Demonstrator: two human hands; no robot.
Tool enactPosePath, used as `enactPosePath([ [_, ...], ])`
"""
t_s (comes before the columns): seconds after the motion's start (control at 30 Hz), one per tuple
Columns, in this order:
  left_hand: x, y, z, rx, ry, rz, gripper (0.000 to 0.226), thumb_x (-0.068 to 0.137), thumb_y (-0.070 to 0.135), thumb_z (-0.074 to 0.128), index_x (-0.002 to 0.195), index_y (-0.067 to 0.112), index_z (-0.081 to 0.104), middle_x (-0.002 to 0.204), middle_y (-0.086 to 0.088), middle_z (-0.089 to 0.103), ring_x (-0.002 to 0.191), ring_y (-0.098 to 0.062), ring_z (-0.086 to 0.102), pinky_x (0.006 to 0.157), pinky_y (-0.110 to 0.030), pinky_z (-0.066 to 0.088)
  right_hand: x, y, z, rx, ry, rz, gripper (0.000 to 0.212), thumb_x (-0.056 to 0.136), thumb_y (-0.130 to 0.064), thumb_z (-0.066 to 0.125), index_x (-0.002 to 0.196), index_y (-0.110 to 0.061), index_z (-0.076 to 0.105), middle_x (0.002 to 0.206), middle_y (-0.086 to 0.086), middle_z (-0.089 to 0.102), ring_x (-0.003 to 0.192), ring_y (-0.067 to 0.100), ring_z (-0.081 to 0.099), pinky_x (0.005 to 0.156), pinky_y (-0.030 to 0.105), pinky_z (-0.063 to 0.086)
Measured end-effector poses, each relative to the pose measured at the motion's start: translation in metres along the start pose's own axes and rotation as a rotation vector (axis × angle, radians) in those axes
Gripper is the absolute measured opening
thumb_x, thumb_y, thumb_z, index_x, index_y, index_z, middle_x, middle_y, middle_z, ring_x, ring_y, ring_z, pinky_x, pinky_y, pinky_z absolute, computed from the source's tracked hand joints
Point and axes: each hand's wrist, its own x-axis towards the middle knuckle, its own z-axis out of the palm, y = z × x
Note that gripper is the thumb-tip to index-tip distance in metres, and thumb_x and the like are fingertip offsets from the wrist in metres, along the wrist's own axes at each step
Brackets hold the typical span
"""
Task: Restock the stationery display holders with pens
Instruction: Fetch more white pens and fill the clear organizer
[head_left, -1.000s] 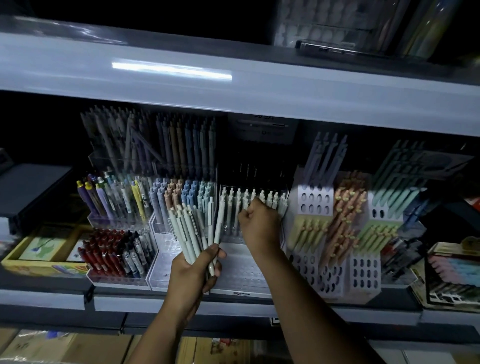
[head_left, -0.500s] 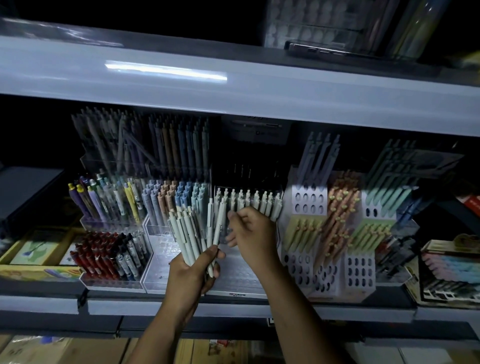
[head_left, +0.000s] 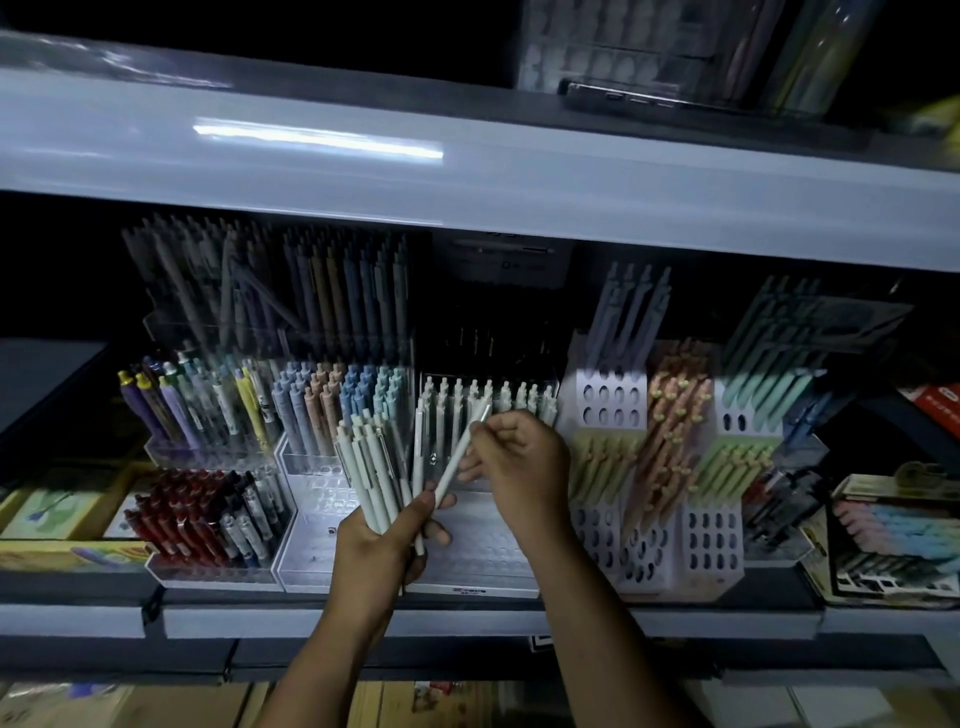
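My left hand (head_left: 382, 551) grips a fanned bundle of pale grey-white pens (head_left: 366, 467) in front of the shelf. My right hand (head_left: 522, 465) pinches one white pen (head_left: 460, 457) from that bundle, its upper end tilted up to the right. Behind both hands stands a clear stepped pen holder (head_left: 483, 535); its back row holds a line of white pens (head_left: 498, 395), and its front rows of holes are bare.
Clear holders at the left carry pastel pens (head_left: 332, 400), mixed coloured pens (head_left: 202, 405) and red and black pens (head_left: 197, 519). White perforated holders (head_left: 711, 540) with orange, green and lilac pens stand at the right. A broad shelf edge (head_left: 467, 176) overhangs above.
My right hand has come back from the holder's back row to the bundle and now pinches a single white pen drawn from it. The left hand has kept its grip.
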Motion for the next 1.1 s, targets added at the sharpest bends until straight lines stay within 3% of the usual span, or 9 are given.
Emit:
enactPosePath([
  [0.17, 0.002, 0.001, -0.005, -0.027, 0.025, -0.014, 0.024, 0.099, 0.019, 0.066, 0.105, -0.002, 0.076, 0.084, -0.027, 0.073, 0.041, -0.015, 0.036, 0.042, -0.023, 0.027, 0.014, 0.012, -0.011, 0.088, 0.268, -0.063, 0.004, 0.095, -0.003, 0.067, 0.090, -0.003, 0.067, 0.065, 0.009, 0.071, 0.058, 0.029, 0.072, 0.060, 0.047, 0.063],
  [0.3, 0.003, -0.002, -0.008, -0.033, 0.009, -0.025, 0.022, 0.097, 0.022, 0.068, 0.105, 0.003, 0.078, 0.088, -0.029, 0.073, 0.055, -0.024, 0.041, 0.045, -0.027, 0.026, 0.022, 0.024, -0.016, -0.039, 0.331, -0.158, 0.017, 0.095, -0.004, 0.066, 0.086, -0.017, 0.064, 0.069, 0.003, 0.071, 0.063, 0.019, 0.074, 0.064, 0.048, 0.063],
  [0.4, 0.003, -0.002, -0.007, -0.033, -0.009, -0.015, 0.018, 0.096, 0.022, 0.069, 0.100, 0.009, 0.081, 0.083, -0.032, 0.070, 0.048, -0.021, 0.038, 0.043, -0.025, 0.026, 0.025, 0.038, -0.016, -0.184, 0.323, -0.275, 0.027, 0.095, -0.010, 0.065, 0.078, -0.030, 0.057, 0.068, -0.003, 0.069, 0.064, 0.014, 0.072, 0.062, 0.047, 0.061],
  [0.57, 0.005, -0.002, -0.008, -0.033, -0.016, -0.004, 0.020, 0.097, 0.020, 0.069, 0.100, 0.004, 0.081, 0.074, -0.032, 0.065, 0.044, -0.019, 0.035, 0.042, -0.025, 0.027, 0.032, 0.055, -0.011, -0.244, 0.256, -0.306, 0.018, 0.093, -0.026, 0.060, 0.077, -0.025, 0.053, 0.066, -0.001, 0.066, 0.064, 0.018, 0.070, 0.059, 0.049, 0.057],
  [0.77, 0.003, -0.003, -0.011, -0.031, -0.035, -0.003, 0.020, 0.098, 0.020, 0.067, 0.096, 0.007, 0.082, 0.067, -0.026, 0.059, 0.047, -0.019, 0.033, 0.044, -0.024, 0.026, 0.043, 0.059, -0.009, -0.384, 0.237, -0.371, 0.022, 0.094, -0.012, 0.064, 0.075, -0.015, 0.053, 0.065, 0.002, 0.063, 0.063, 0.021, 0.067, 0.054, 0.040, 0.053],
  [0.93, 0.002, -0.003, -0.012, -0.019, -0.020, -0.003, 0.021, 0.099, 0.021, 0.067, 0.095, 0.008, 0.082, 0.066, -0.023, 0.058, 0.048, -0.019, 0.037, 0.044, -0.025, 0.027, 0.046, 0.063, -0.004, -0.500, 0.154, -0.366, 0.032, 0.090, 0.000, 0.065, 0.068, -0.011, 0.045, 0.058, 0.000, 0.049, 0.052, 0.015, 0.047, 0.051, 0.031, 0.040],
  [1.0, 0.001, -0.002, -0.012, -0.031, -0.018, -0.001, 0.020, 0.098, 0.021, 0.068, 0.092, 0.009, 0.082, 0.070, -0.027, 0.061, 0.052, -0.022, 0.041, 0.044, -0.026, 0.028, 0.045, 0.067, 0.000, -0.547, 0.139, -0.367, 0.035, 0.089, 0.002, 0.065, 0.067, -0.012, 0.043, 0.057, 0.000, 0.046, 0.051, 0.014, 0.044, 0.050, 0.030, 0.038],
  [1.1, 0.001, -0.002, -0.011, -0.054, -0.018, -0.004, 0.017, 0.097, 0.020, 0.069, 0.087, 0.014, 0.081, 0.087, -0.036, 0.069, 0.061, -0.026, 0.045, 0.046, -0.028, 0.026, 0.040, 0.074, 0.005, -0.586, 0.158, -0.357, 0.030, 0.090, -0.001, 0.065, 0.068, -0.009, 0.046, 0.059, 0.005, 0.053, 0.053, 0.021, 0.052, 0.049, 0.035, 0.044],
])
